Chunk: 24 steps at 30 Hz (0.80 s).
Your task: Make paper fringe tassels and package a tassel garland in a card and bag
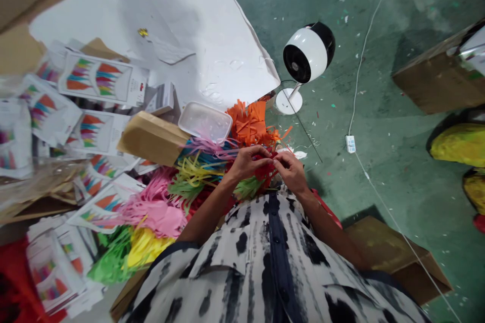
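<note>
My left hand (pixel 246 161) and my right hand (pixel 291 170) meet in front of my chest, both closed in a pinch on a piece of red fringed paper (pixel 265 167). Just beyond them lies a heap of orange fringed paper (pixel 250 123). Blue, yellow and green paper strips (pixel 200 169) spread out to the left of my left hand. A clear plastic tub (pixel 204 121) rests upside down on the strips beside a brown cardboard box (pixel 151 137).
Pink, yellow and green fringe piles (pixel 151 217) lie lower left among several printed card packs (pixel 100 79). A white sheet (pixel 182 35) covers the table. On the green floor stand a white fan (pixel 306 55), a cable with a switch (pixel 350 144) and cardboard boxes (pixel 397 257).
</note>
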Each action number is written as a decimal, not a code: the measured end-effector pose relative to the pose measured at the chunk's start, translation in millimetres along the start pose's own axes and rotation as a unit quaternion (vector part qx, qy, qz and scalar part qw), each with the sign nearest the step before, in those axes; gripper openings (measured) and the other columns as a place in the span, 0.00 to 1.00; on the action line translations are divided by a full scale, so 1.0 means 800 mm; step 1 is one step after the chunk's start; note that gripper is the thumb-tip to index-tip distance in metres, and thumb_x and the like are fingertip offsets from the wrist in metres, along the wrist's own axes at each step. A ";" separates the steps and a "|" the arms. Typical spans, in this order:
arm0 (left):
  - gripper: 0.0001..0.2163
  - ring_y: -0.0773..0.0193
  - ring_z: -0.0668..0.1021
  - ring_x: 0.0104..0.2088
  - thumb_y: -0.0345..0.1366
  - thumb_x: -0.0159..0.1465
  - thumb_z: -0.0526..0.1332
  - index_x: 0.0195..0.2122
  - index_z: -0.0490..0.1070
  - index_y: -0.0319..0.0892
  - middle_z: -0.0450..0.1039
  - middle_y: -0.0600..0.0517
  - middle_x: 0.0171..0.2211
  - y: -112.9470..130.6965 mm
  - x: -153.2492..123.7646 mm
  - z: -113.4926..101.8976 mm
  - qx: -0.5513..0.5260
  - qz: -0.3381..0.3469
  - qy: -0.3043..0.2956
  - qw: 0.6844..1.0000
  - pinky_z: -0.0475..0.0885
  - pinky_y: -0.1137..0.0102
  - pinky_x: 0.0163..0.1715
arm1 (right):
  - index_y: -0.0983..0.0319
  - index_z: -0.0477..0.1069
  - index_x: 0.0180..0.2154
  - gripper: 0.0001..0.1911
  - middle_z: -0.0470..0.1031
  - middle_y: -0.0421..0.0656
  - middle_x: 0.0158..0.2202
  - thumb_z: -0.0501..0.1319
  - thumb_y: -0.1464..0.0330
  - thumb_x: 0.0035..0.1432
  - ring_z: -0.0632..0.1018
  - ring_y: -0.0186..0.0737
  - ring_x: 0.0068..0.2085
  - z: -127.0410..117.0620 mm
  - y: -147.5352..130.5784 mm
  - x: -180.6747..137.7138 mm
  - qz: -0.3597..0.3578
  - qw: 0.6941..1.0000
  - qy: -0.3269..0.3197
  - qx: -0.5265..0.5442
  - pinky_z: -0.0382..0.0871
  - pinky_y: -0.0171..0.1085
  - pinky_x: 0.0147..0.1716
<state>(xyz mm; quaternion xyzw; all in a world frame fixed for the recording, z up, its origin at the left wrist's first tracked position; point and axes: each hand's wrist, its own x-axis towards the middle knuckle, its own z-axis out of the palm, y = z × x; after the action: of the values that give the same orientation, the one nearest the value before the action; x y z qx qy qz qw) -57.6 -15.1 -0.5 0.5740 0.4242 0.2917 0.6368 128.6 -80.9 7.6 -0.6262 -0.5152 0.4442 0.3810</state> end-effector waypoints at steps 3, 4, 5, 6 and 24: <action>0.13 0.61 0.81 0.37 0.46 0.61 0.73 0.36 0.82 0.41 0.82 0.49 0.35 -0.001 -0.001 0.000 0.005 0.004 -0.007 1.000 0.73 0.68 0.41 | 0.57 0.75 0.34 0.08 0.76 0.42 0.39 0.63 0.63 0.66 0.76 0.42 0.40 -0.001 0.000 0.000 -0.002 1.000 -0.003 0.006 0.68 0.40 0.39; 0.13 0.61 0.80 0.36 0.46 0.63 0.72 0.36 0.82 0.41 0.82 0.49 0.35 -0.001 -0.001 0.001 0.006 0.002 -0.007 1.000 0.73 0.68 0.41 | 0.57 0.76 0.35 0.07 0.76 0.42 0.39 0.63 0.62 0.66 0.76 0.42 0.40 -0.001 0.000 -0.001 -0.002 1.000 -0.005 0.006 0.68 0.40 0.39; 0.13 0.61 0.80 0.36 0.46 0.64 0.71 0.36 0.82 0.41 0.82 0.50 0.34 -0.001 -0.002 0.001 0.006 0.000 -0.005 1.000 0.73 0.68 0.40 | 0.57 0.76 0.35 0.08 0.76 0.43 0.39 0.63 0.62 0.66 0.76 0.42 0.40 -0.001 0.001 -0.001 -0.003 1.000 -0.007 0.005 0.68 0.40 0.39; 0.13 0.62 0.80 0.35 0.47 0.64 0.70 0.35 0.82 0.41 0.82 0.50 0.34 -0.001 -0.002 0.002 0.006 0.000 -0.002 1.000 0.73 0.69 0.40 | 0.56 0.76 0.35 0.08 0.76 0.43 0.39 0.63 0.62 0.67 0.76 0.42 0.39 -0.001 0.001 -0.001 -0.003 1.000 -0.009 0.004 0.68 0.40 0.39; 0.13 0.62 0.79 0.33 0.48 0.69 0.65 0.39 0.81 0.44 0.80 0.51 0.34 0.009 -0.006 0.012 0.022 0.037 0.066 0.997 0.72 0.69 0.38 | 0.54 0.70 0.48 0.17 0.75 0.43 0.49 0.68 0.55 0.63 0.76 0.37 0.33 0.005 -0.001 -0.007 0.091 0.981 -0.032 0.165 0.74 0.37 0.33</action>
<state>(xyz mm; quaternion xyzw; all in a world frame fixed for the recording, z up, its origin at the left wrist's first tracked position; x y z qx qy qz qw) -51.0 -22.7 7.1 0.5828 0.4503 0.3428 0.5831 123.8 -86.3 7.9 -0.5842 -0.3875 0.5762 0.4202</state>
